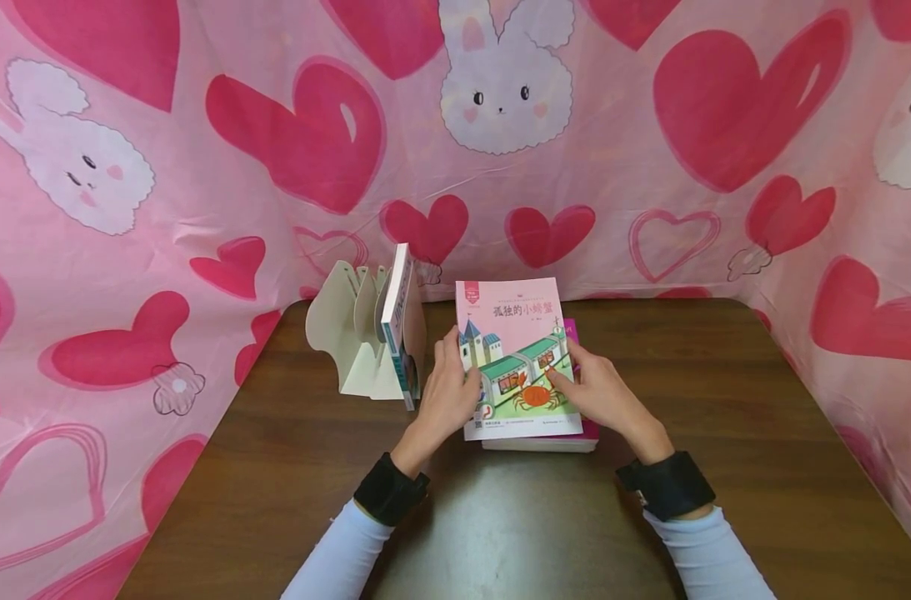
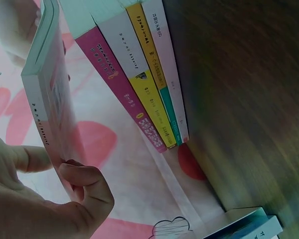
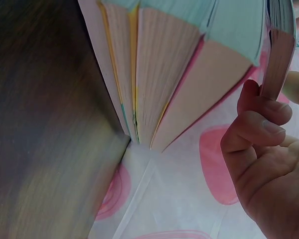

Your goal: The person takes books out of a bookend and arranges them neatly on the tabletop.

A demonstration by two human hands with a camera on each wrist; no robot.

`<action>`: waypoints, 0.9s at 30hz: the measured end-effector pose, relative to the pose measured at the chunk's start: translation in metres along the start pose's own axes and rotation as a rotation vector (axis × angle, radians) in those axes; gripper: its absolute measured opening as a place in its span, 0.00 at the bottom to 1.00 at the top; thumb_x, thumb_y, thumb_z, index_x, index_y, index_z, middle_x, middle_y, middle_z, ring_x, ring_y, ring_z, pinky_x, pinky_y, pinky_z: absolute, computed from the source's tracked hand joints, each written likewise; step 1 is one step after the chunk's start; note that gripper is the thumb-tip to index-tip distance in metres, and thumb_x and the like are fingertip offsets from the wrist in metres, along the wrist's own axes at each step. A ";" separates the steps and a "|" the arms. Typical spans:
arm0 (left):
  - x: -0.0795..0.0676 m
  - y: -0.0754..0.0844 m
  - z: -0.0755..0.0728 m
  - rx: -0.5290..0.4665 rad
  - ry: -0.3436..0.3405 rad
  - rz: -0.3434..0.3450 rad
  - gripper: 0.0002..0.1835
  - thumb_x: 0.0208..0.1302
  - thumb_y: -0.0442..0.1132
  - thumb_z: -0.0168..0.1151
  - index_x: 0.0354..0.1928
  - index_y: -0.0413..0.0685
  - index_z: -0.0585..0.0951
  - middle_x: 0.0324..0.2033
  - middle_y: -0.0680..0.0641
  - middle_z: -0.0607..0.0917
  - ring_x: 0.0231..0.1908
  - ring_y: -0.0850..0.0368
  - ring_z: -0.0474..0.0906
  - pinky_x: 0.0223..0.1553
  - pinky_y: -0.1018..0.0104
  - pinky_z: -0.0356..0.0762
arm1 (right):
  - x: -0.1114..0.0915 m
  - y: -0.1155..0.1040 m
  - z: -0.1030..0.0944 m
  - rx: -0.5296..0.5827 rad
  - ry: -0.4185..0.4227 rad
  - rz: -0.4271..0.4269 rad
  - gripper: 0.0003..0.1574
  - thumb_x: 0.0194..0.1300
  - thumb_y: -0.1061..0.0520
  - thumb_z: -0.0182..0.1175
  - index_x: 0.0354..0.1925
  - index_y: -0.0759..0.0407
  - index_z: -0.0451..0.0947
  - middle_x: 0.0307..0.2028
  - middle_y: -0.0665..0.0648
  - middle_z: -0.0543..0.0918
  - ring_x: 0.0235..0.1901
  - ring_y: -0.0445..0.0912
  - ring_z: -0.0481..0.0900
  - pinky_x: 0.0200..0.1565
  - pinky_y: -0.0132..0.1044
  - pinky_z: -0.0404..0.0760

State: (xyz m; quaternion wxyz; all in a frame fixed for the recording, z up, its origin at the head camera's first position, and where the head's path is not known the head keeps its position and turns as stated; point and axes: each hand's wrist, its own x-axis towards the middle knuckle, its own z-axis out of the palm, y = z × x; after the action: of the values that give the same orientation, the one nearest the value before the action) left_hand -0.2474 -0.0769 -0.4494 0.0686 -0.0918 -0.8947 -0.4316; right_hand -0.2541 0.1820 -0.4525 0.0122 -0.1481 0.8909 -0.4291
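A pink-covered picture book [image 1: 517, 350] with a crab and green train cars on it is raised a little off a stack of books [image 1: 545, 442] on the brown table. My left hand [image 1: 447, 392] grips its left, spine edge. In the left wrist view the thumb and curled fingers [image 2: 82, 186] pinch the lifted book [image 2: 47, 99] above the stack's spines [image 2: 139, 84]. My right hand [image 1: 598, 392] holds the right edge. In the right wrist view its fingers [image 3: 261, 119] curl under the book's open edge [image 3: 279, 50], beside the stack's page edges [image 3: 159, 64].
A cream book rack [image 1: 346, 333] stands left of the stack with one book [image 1: 398, 325] upright in it, close to my left hand. Pink heart-and-rabbit cloth [image 1: 500, 167] walls in the table [image 1: 725, 433] at the back and sides.
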 end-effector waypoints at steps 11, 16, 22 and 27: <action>0.007 -0.001 0.006 0.029 -0.043 -0.003 0.38 0.76 0.37 0.53 0.83 0.37 0.51 0.59 0.37 0.70 0.37 0.48 0.73 0.30 0.61 0.69 | -0.002 0.003 -0.006 -0.035 0.010 -0.025 0.42 0.72 0.55 0.66 0.74 0.72 0.62 0.49 0.65 0.85 0.39 0.51 0.82 0.42 0.44 0.84; 0.008 -0.003 0.009 0.035 -0.058 -0.010 0.38 0.76 0.37 0.52 0.83 0.37 0.51 0.59 0.37 0.70 0.36 0.49 0.73 0.31 0.61 0.69 | -0.002 0.004 -0.007 -0.044 0.008 -0.031 0.42 0.72 0.56 0.65 0.74 0.72 0.62 0.52 0.67 0.84 0.41 0.54 0.82 0.47 0.51 0.86; 0.011 -0.003 0.010 0.026 -0.078 -0.020 0.39 0.77 0.37 0.52 0.83 0.39 0.51 0.61 0.36 0.70 0.36 0.49 0.73 0.33 0.60 0.72 | -0.002 0.005 -0.009 -0.031 -0.008 -0.011 0.39 0.73 0.55 0.66 0.73 0.71 0.64 0.49 0.65 0.85 0.38 0.51 0.83 0.43 0.47 0.86; 0.014 -0.004 0.013 0.033 -0.098 -0.022 0.38 0.77 0.36 0.51 0.83 0.36 0.51 0.60 0.36 0.70 0.35 0.49 0.74 0.31 0.61 0.71 | -0.002 0.008 -0.011 -0.020 -0.022 0.000 0.38 0.73 0.54 0.67 0.71 0.70 0.66 0.44 0.61 0.86 0.36 0.49 0.82 0.40 0.41 0.84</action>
State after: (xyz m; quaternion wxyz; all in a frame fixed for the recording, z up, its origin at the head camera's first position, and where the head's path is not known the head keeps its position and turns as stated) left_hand -0.2624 -0.0677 -0.4581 0.0217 -0.1017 -0.9050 -0.4125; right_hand -0.2557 0.1957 -0.4515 0.0206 -0.1532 0.8949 -0.4186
